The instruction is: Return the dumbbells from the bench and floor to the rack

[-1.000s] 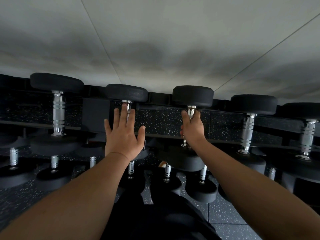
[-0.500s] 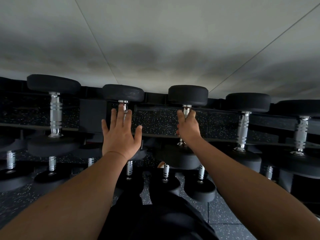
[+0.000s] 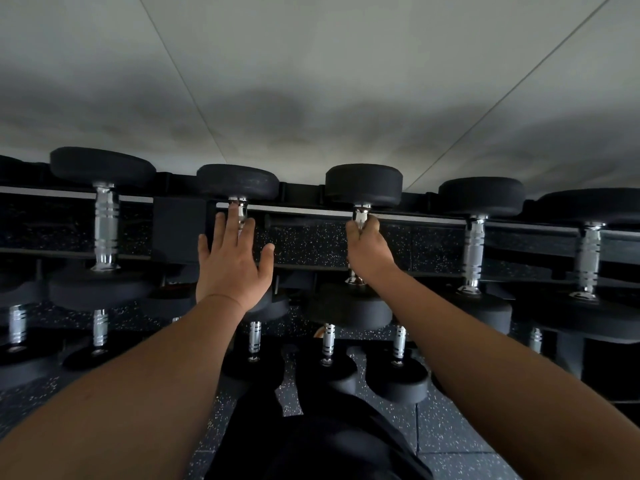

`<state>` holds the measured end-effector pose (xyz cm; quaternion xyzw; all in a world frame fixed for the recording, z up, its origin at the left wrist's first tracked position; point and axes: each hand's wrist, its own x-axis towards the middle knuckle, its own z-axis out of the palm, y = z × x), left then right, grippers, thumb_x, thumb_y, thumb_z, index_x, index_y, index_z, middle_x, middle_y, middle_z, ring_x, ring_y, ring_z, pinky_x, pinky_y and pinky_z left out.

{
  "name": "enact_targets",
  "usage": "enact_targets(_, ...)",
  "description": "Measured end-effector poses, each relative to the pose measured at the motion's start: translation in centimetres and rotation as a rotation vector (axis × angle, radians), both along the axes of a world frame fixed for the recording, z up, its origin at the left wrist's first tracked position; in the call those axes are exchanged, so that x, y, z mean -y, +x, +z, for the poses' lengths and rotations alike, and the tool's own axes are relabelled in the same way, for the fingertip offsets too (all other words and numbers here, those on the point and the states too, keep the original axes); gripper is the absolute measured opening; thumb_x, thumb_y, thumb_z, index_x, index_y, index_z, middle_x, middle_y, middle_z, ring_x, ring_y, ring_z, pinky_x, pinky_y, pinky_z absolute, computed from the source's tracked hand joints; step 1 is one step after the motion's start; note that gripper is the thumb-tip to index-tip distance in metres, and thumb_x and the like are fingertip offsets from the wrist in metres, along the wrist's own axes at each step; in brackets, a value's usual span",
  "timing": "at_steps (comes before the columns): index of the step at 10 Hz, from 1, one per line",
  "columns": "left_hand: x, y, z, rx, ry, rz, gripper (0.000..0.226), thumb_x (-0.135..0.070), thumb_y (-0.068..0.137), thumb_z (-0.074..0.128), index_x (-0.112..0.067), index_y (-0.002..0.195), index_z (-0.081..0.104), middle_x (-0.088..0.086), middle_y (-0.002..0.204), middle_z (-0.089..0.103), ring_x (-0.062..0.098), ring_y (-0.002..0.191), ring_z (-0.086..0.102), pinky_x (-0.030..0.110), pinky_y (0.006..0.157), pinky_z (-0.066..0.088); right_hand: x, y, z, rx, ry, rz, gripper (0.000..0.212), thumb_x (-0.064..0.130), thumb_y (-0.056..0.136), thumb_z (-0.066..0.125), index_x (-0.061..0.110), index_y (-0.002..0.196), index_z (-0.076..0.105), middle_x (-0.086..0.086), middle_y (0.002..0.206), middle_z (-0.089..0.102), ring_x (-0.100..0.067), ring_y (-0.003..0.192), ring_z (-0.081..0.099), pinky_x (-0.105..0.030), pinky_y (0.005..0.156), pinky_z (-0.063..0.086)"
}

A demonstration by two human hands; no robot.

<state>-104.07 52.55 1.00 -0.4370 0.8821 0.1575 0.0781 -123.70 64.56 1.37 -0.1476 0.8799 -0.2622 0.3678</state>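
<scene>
A black dumbbell rack (image 3: pixel 180 230) runs across the view with black round-headed dumbbells on its top tier. My right hand (image 3: pixel 369 249) is closed around the chrome handle of the dumbbell (image 3: pixel 363 183) right of centre, which rests on the rack. My left hand (image 3: pixel 230 261) is flat with fingers spread over the handle of the neighbouring dumbbell (image 3: pixel 237 181), hiding most of that handle; I cannot tell if it touches it. Smaller dumbbells (image 3: pixel 327 344) sit on the lower tier below my hands.
More dumbbells stand on the top tier at the left (image 3: pixel 104 223) and at the right (image 3: pixel 476 251) and far right (image 3: pixel 588 258). A pale wall (image 3: pixel 311 81) rises behind the rack. Speckled black rubber floor (image 3: pixel 450 431) lies below, by my dark-clothed legs.
Both hands have edged a little forward along the handles. My right hand's fingers have wrapped more fully around its handle; the left stays flat and spread.
</scene>
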Motion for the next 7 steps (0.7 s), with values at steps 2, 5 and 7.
enact_targets(2, 0.0, 0.2, -0.1, -0.031, -0.009, -0.002, 0.065, -0.053, 0.099, 0.026, -0.016, 0.153, 0.031, 0.004, 0.168, -0.001, 0.024, 0.154, -0.002, 0.055, 0.122, 0.008, -0.7, 0.3, 0.7, 0.043, 0.039, 0.086, 0.069, 0.046, 0.102, 0.042, 0.009, 0.154, 0.015, -0.023, 0.136, 0.053, -0.036, 0.110, 0.063, -0.049, 0.087, 0.055)
enact_targets(5, 0.4, 0.6, 0.3, -0.045, 0.035, -0.050, 0.063, -0.052, 0.099, 0.029, -0.016, 0.150, 0.032, 0.004, 0.168, -0.003, 0.024, 0.153, -0.008, 0.055, 0.122, 0.007, -2.1, 2.2, 3.4, -0.150, 0.079, 0.347, 0.082, 0.060, 0.101, 0.036, 0.010, 0.160, 0.009, -0.011, 0.169, 0.003, -0.031, 0.154, 0.011, -0.047, 0.121, 0.020)
enact_targets(7, 1.9, 1.2, 3.6, -0.060, 0.082, -0.179, 0.062, -0.048, 0.102, 0.029, -0.012, 0.152, 0.035, 0.006, 0.167, 0.011, 0.026, 0.154, 0.000, 0.057, 0.121, 0.014, -2.5, 2.9, 6.3, -0.366, 0.137, 0.504, 0.077, 0.061, 0.101, 0.027, 0.007, 0.155, 0.031, -0.012, 0.164, 0.027, -0.033, 0.154, 0.012, -0.048, 0.123, 0.013)
